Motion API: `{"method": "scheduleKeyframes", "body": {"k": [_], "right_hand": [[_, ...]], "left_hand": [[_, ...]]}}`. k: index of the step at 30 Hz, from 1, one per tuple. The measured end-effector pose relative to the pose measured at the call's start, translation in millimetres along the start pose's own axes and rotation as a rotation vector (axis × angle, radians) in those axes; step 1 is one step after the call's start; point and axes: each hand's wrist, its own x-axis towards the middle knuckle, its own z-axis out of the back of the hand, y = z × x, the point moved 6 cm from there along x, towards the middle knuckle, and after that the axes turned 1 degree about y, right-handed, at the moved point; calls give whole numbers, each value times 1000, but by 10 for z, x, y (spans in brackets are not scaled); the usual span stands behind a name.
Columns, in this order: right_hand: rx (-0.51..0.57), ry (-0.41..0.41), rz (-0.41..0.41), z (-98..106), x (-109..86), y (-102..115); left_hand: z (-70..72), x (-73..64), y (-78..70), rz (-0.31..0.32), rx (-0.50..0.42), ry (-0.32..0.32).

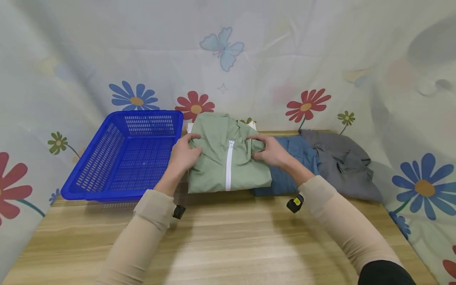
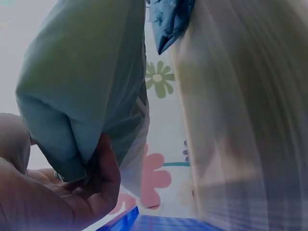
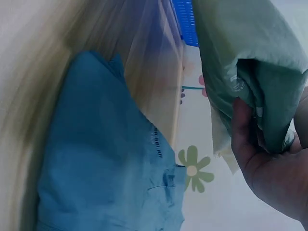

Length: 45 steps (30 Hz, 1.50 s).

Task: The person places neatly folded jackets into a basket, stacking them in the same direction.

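A folded light green jacket [image 1: 211, 158] with a white zipper [image 1: 229, 164] is held up between both hands, raised off the wooden table. My left hand [image 1: 184, 153] grips its left side, thumb on the front face; in the left wrist view the fingers [image 2: 108, 168] curl under the green cloth. On the opposite side my right hand [image 1: 272, 151] pinches the right edge, and the right wrist view shows its fingers [image 3: 243, 130] around the folded layers. A blue folded garment [image 3: 110, 154] lies on the table below and right of the jacket.
An open blue plastic basket [image 1: 122, 194] with perforated walls stands at the left. A crumpled grey garment [image 1: 350, 174] lies at the right beside the blue one. Behind the wooden table [image 1: 228, 237] hangs a flower-print curtain [image 1: 263, 79].
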Motion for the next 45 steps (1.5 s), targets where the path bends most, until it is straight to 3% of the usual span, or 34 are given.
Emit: {"method": "scheduleKeyframes", "body": {"k": [7,14,25,38,45], "right_hand": [[65,-5,-31,56,22,127],[172,23,-24,22,92,264],[218,24,-5,-146,235,440],[161,0,117,-384,389,805],[145,2,176,-598,506,975]], "left_hand": [[139,38,-37,19,-106,82],[331,61,-24,31,-149,81],[603,113,105,61,-251,140],[1007,161,316,73,-237,169],[1235,184,533,99,-205,176]]}}
